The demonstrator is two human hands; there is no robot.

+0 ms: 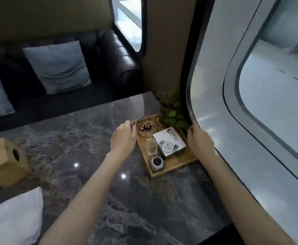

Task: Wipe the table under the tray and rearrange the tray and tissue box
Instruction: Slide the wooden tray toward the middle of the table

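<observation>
A wooden tray sits at the far right of the dark marble table, against the window wall. On it stand a glass ashtray, a clear glass holder, a white box, a small round grey device and a potted plant. My left hand grips the tray's left edge by the ashtray. My right hand holds the tray's right edge by the wall. A wooden tissue box stands at the table's left side.
A black leather sofa with grey-blue cushions runs behind the table. A white cushion lies at the near left corner. A curved window frame borders the table on the right.
</observation>
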